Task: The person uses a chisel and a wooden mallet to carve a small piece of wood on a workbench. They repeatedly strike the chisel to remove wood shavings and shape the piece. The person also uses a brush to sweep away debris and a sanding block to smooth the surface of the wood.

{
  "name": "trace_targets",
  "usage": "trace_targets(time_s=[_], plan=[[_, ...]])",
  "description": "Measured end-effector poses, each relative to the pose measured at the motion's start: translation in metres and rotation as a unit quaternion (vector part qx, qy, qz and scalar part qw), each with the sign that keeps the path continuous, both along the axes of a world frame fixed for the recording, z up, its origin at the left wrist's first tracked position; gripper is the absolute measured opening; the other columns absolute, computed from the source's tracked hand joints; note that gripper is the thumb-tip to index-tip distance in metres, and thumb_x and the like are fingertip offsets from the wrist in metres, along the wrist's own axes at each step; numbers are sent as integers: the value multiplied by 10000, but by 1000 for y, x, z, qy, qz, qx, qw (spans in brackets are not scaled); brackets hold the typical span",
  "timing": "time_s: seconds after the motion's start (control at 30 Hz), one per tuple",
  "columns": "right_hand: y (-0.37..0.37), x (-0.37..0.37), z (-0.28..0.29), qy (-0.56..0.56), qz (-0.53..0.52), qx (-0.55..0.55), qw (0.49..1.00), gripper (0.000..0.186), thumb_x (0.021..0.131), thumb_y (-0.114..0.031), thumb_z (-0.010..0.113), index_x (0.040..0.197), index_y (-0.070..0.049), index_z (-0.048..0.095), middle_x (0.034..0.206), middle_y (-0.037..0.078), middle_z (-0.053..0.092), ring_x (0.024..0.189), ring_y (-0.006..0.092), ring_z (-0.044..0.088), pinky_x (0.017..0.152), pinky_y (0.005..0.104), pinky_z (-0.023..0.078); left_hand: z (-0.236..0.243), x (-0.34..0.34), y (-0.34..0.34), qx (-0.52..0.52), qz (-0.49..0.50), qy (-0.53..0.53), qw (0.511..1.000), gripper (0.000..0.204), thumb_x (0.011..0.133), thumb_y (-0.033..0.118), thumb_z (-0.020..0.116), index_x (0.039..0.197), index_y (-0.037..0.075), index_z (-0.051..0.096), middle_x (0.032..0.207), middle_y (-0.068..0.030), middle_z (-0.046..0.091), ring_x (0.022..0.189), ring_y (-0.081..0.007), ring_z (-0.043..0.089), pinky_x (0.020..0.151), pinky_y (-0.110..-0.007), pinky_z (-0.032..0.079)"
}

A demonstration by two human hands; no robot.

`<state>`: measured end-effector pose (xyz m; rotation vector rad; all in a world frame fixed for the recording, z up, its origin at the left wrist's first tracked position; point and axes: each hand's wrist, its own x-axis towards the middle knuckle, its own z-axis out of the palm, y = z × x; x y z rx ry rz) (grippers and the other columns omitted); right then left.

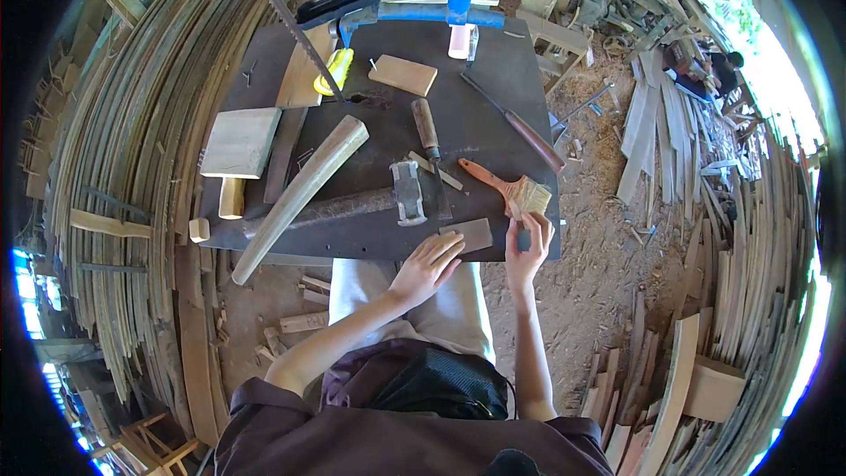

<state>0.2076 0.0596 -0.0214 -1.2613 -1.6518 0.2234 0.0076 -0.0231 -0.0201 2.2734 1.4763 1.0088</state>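
Note:
My left hand (430, 261) lies with its fingers stretched out over the left end of a small flat brown rectangular piece (476, 234) at the table's front edge. To its right, my right hand (530, 247) has thumb and fingers curled toward each other at the lower edge of a paintbrush's (493, 178) bristles. Whether those fingers pinch the bristles or some small thing is too small to tell. The brush has an orange-brown wooden handle pointing up and left. Just above my left hand are a sledgehammer (408, 194) and a wooden-handled chisel (426, 128).
A long wooden handle (304, 194) crosses the sledgehammer's shaft and overhangs the dark table's (388, 53) front edge. A saw blade (282, 9) rises at the far left. A long tool (520, 123), a wood block (403, 75) and a wooden mallet (240, 143) also lie here. Stacked planks flank both sides.

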Motion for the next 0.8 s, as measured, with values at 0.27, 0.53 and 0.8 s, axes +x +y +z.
trace_targets(time_s=[0.27,0.53,0.8], plan=[[-31,-19,30,26,92,-114,989,309,831,56,673,1129,-19,642,945,115,623,801,229,637,719,327,517,1,-1,24,-16,-33,-24,999,385,826,23,666,1207,42,614,1302,-96,582,1213,-295,550,1030,-420,455],[-32,-15,32,-20,134,-183,974,312,867,51,633,1174,-6,615,911,126,620,786,250,648,687,346,521,6,4,29,14,-21,-7,1000,381,824,25,663,1202,4,616,1318,-117,575,1239,-283,544,1068,-401,442],[-34,-19,9,-117,111,-141,977,288,861,48,607,1143,-7,619,849,129,567,726,314,565,675,411,477,-8,9,33,35,31,-31,998,284,848,108,701,1102,-14,674,1235,-120,637,1207,-255,580,1058,-387,454]])
